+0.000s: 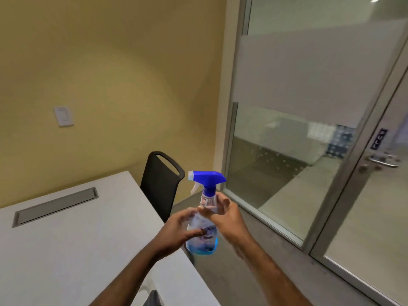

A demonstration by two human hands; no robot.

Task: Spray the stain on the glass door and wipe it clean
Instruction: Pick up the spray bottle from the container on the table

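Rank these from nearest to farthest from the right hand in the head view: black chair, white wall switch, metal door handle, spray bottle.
1. Clear spray bottle with blue trigger head: touching the right hand.
2. Black plastic chair: just left, behind the white table.
3. Metal door handle: far right, on the glass door.
4. White wall switch: far left, on the yellow wall.

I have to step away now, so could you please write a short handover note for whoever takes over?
Left hand: wrapped round the body of the spray bottle.
Right hand: fingers spread at the bottle's neck, grip unclear.
Bottle: upright, held beyond the table corner; its nozzle points left, away from the glass door on the right.
Done: bottle picked up.
Left: spray the stain, wipe. No cloth or stain visible.
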